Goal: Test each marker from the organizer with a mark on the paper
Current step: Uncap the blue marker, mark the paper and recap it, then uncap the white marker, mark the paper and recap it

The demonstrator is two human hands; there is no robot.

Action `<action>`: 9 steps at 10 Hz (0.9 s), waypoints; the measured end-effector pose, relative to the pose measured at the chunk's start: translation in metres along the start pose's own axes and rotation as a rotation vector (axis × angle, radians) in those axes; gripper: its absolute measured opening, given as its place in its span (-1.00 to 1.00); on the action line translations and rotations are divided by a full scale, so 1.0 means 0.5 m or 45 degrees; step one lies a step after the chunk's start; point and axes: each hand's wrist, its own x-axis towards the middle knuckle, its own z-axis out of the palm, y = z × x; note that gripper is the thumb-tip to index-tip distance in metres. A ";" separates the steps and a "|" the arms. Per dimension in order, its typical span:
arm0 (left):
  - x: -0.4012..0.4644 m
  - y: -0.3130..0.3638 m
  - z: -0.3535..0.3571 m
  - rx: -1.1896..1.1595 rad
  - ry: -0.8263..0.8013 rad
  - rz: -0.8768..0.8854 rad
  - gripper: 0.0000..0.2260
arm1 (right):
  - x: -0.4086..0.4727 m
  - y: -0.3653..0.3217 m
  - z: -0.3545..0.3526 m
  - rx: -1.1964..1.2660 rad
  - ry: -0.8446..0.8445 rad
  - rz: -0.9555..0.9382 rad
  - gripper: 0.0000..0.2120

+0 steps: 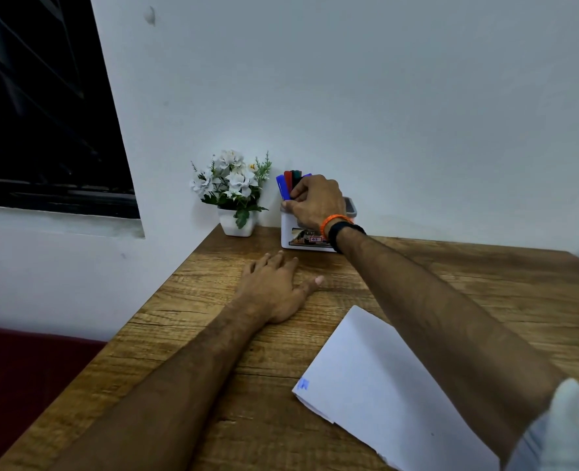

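A white organizer [290, 234] stands at the back of the wooden table against the wall. Several markers [288, 181] with blue, red and dark caps stick up from it. My right hand [317, 202] reaches over the organizer, its fingers closed around the markers; which one it grips I cannot tell. My left hand [274, 287] lies flat on the table in front of the organizer, fingers spread, holding nothing. A white sheet of paper [376, 379] lies near the front right, partly under my right forearm, with a small blue mark at its left corner.
A small white pot of artificial white flowers [235, 195] sits left of the organizer at the table's [186, 334] back left corner. The table's left edge runs diagonally; beyond it is a dark red seat [26, 375]. A dark window [43, 113] is at the far left.
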 end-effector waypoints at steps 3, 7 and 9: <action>-0.002 0.000 -0.001 0.013 -0.001 0.011 -0.30 | -0.009 0.021 -0.025 -0.003 0.241 0.051 -0.70; 0.004 -0.004 0.005 0.006 0.017 0.011 -0.29 | 0.000 0.014 -0.026 -0.229 0.087 -0.183 -0.59; 0.004 -0.006 0.007 0.006 0.022 0.011 -0.28 | -0.017 0.035 -0.019 -0.042 0.095 -0.071 -0.69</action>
